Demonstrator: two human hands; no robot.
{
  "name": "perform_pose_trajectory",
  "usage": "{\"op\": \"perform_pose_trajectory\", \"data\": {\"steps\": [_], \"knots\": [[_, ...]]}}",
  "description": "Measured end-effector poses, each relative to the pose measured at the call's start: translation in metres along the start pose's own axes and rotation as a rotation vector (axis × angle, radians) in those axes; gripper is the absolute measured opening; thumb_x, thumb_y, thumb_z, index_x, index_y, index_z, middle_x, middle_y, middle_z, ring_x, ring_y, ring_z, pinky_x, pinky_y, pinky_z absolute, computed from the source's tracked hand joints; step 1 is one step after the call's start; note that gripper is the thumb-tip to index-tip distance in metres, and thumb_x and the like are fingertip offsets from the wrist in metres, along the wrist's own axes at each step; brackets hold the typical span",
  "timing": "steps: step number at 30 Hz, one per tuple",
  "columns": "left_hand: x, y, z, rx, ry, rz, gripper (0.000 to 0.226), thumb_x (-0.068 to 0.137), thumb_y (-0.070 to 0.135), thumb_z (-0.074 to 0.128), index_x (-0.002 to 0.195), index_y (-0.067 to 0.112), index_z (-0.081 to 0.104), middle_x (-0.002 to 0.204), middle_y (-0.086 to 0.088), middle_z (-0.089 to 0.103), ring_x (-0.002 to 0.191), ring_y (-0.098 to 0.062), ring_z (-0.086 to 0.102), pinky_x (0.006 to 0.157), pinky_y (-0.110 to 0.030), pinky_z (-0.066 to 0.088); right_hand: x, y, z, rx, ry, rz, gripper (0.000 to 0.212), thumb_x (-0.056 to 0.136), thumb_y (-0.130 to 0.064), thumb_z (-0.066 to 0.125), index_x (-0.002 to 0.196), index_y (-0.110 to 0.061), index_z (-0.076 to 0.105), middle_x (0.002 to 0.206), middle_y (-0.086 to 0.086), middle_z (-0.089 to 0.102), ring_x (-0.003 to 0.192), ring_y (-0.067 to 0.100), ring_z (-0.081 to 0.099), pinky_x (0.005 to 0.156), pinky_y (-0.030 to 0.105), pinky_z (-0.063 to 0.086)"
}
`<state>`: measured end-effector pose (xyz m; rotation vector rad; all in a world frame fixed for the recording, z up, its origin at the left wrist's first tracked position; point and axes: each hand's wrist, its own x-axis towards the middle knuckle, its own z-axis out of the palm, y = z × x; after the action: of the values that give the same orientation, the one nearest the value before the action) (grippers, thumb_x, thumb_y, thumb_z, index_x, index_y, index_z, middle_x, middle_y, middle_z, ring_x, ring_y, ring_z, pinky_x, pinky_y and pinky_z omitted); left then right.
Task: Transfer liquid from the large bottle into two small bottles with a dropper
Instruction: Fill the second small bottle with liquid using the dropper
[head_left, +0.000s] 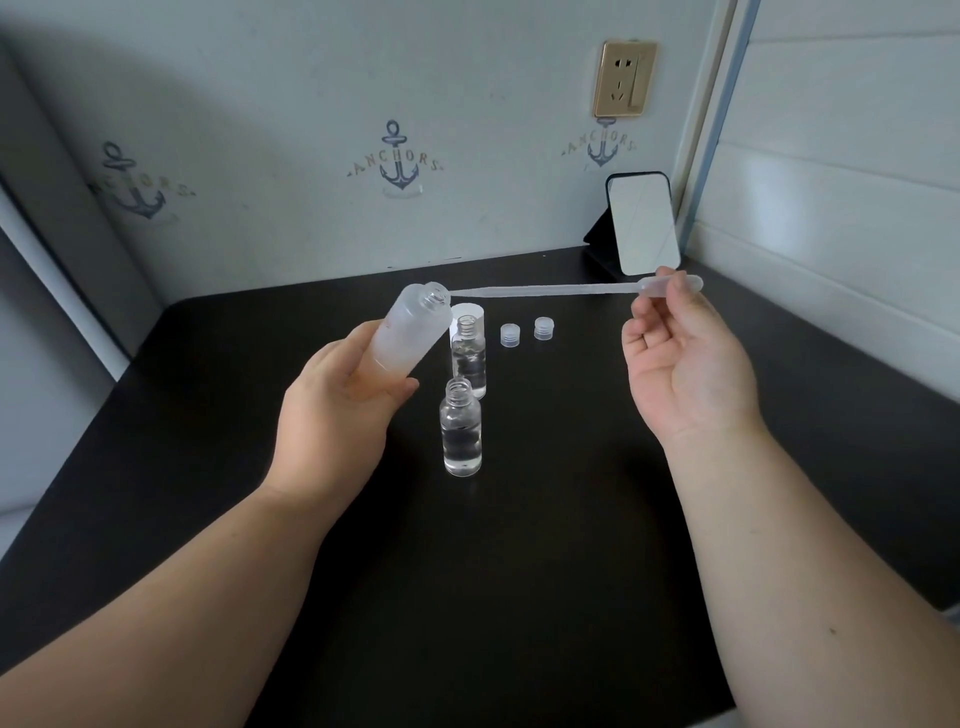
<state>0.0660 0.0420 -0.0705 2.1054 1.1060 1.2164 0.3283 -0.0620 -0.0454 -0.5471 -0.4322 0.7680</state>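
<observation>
Two bare hands work above a black table (519, 571) set into a corner; wall behind has anchor prints and a gold socket (625, 79).

Mirror (643, 223): small, dark stand, propped at the back right of the table near the wall.

Left hand (337, 405): grip wrapped round the lower body of the large bottle (410, 332). Bottle is frosted, uncapped, lifted off the table and tilted, mouth pointing up and to the right. Liquid level inside cannot be read through the frosting.

Right hand (685, 364): palm toward the camera, thumb and forefinger pinching the bulb end of the dropper (545, 290). Remaining fingers loosely curled. Dropper lies close to horizontal, tip at the mouth of the large bottle; whether the tip is inside the neck cannot be told.

Small bottles: both clear, upright, uncapped, on the table between the hands. Near small bottle (461, 428) holds clear liquid to about the shoulder. Far small bottle (469, 358) stands just behind it, partly hidden by the large bottle; liquid in it too, level unclear.

White cap (475, 312): stands behind the far small bottle, mostly hidden.

Small caps: left small cap (509, 334) and right small cap (543, 328), side by side on the table, right of the far small bottle, apart from each other.
</observation>
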Motion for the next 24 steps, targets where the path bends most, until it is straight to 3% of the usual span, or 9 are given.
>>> {"op": "perform_pose_trajectory", "data": {"steps": [6,10,16,24], "knots": [[0.0,-0.003,0.0,0.147,0.012,0.033,0.051,0.087,0.023,0.076,0.133,0.037,0.059,0.111,0.018,0.056,0.101,0.0,0.047,0.084,-0.013,0.034,0.002,0.0,-0.004,-0.067,0.022,-0.023,0.025,0.098,-0.011,0.063,0.078,-0.017,0.077,0.08,0.0,0.07,0.067,0.01,0.06,0.065,0.021,0.048],[-0.002,-0.001,0.001,0.19,-0.011,0.083,0.056,0.085,0.017,0.079,0.136,0.029,0.062,0.117,0.013,0.058,0.112,-0.015,0.052,0.096,-0.028,0.041,0.001,0.002,-0.001,-0.127,-0.026,0.001,0.017,0.094,-0.006,0.067,0.08,-0.014,0.074,0.079,0.003,0.07,0.068,0.009,0.062,0.065,0.019,0.047],[-0.004,0.0,0.005,0.232,-0.01,0.158,0.058,0.082,0.014,0.082,0.135,0.026,0.063,0.115,0.017,0.054,0.113,-0.021,0.051,0.095,-0.029,0.036,-0.006,0.01,0.005,-0.232,-0.112,0.062,0.016,0.089,0.001,0.072,0.084,-0.011,0.08,0.084,0.013,0.074,0.071,0.015,0.065,0.067,0.02,0.052],[-0.004,0.0,0.007,0.241,-0.013,0.173,0.057,0.082,0.017,0.083,0.134,0.026,0.064,0.114,0.019,0.055,0.112,-0.02,0.05,0.095,-0.03,0.036,-0.015,0.022,0.012,-0.397,-0.183,0.099,0.022,0.088,-0.001,0.071,0.082,-0.018,0.082,0.086,0.009,0.078,0.069,0.016,0.07,0.067,0.021,0.054]]}}
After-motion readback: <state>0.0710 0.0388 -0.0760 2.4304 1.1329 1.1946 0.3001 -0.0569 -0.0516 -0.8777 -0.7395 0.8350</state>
